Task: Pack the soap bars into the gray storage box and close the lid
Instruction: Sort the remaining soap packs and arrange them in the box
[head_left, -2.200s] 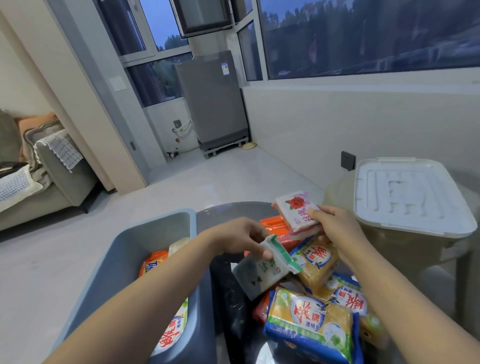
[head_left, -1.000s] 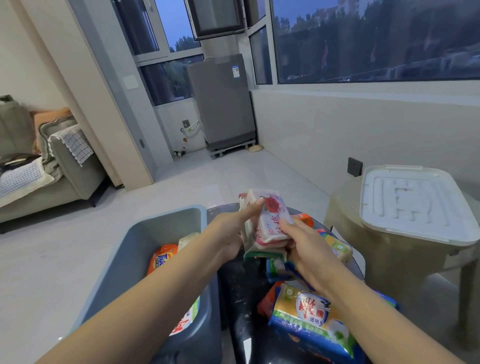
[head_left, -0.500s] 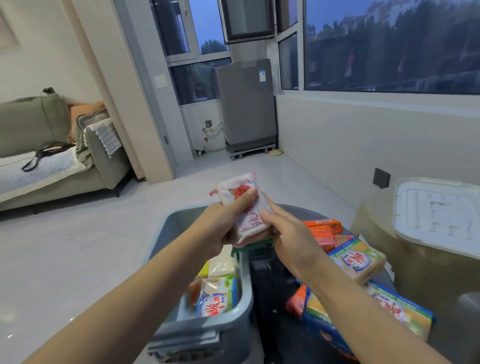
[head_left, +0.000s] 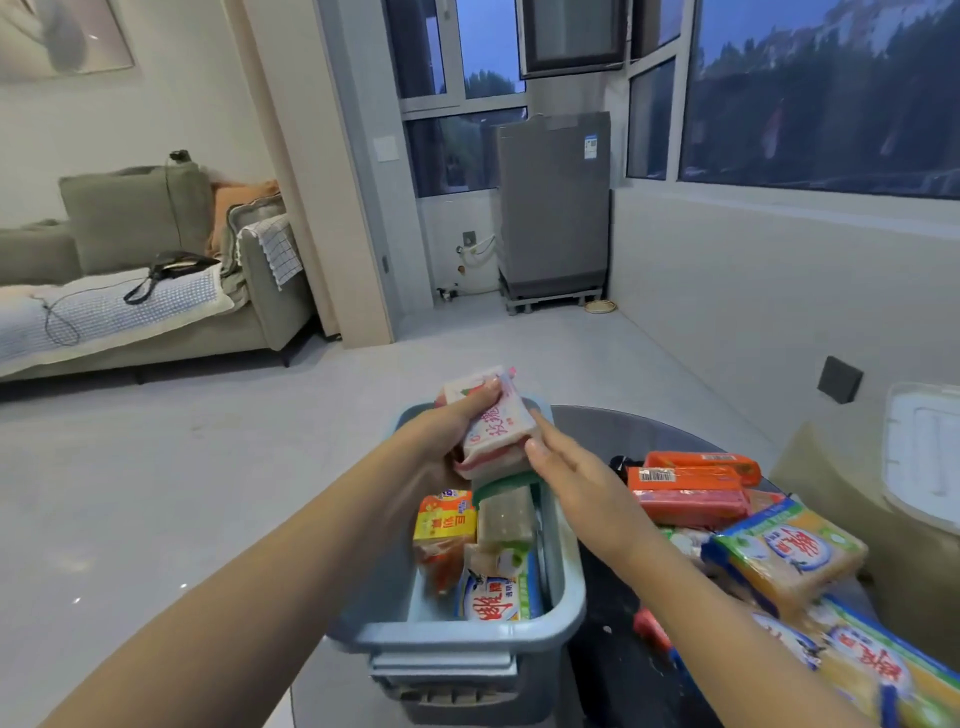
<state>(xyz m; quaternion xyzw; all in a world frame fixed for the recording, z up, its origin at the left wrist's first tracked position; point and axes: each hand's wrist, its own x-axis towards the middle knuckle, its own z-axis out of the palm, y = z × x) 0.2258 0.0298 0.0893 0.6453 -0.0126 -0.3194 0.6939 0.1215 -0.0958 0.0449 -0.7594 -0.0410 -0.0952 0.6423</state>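
Note:
My left hand (head_left: 447, 434) grips a small stack of wrapped soap bars (head_left: 493, 431), white and pink on top, above the far end of the gray storage box (head_left: 457, 631). My right hand (head_left: 571, 475) is beside the stack with fingers straight, its fingertips at the stack's right edge. Inside the box lie several soap packs, among them an orange-yellow pack (head_left: 444, 522) and a blue-white pack (head_left: 493, 603). More soap lies on the dark round table (head_left: 613, 670): orange bars (head_left: 685, 483) and yellow packs (head_left: 789, 556). The white lid (head_left: 922, 457) rests at the far right.
The lid lies on a beige stool (head_left: 831, 499) to the right of the table. A sofa (head_left: 145, 291) stands far left and a gray appliance (head_left: 553, 205) under the windows. Pale floor spreads to the left of the box.
The two bars were stacked together and carried left from over the table to over the box. My right hand has let go of the stack and opened. The view has swung left.

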